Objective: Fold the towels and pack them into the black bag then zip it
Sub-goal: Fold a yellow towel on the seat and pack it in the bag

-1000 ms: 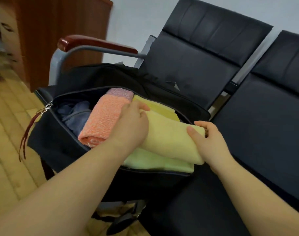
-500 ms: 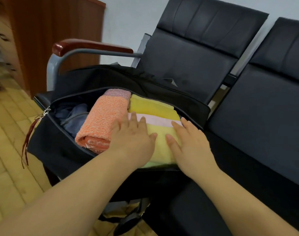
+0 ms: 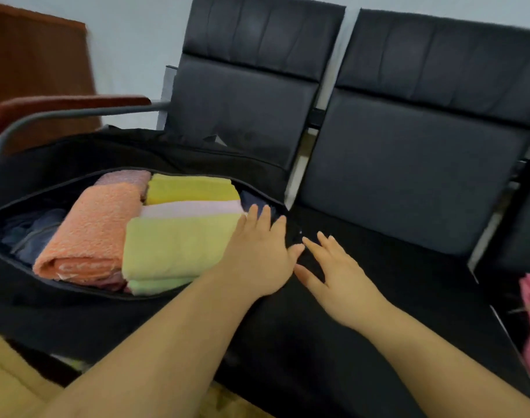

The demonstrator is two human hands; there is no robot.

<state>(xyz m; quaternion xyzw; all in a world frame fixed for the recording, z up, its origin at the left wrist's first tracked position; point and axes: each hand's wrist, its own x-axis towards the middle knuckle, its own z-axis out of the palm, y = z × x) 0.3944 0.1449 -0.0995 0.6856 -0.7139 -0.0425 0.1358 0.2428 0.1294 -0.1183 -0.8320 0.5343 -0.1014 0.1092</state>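
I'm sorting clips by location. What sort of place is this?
Probably a waiting area or office: linked black padded seats on a metal frame, a wood-capped metal armrest, and a brown wooden cabinet by a plain wall.

The orange towel [image 3: 91, 233] in the black bag [image 3: 61, 312] is nubbly, looped terry cloth; just beside it the pale green towel [image 3: 179, 245] looks smoother and softer. The bag itself is matt woven cloth. Behind the bag, the seat backs [image 3: 245, 95] are padded black leather-like material with a dull sheen, and the armrest [image 3: 67, 105] is glossy reddish wood on a grey metal tube.
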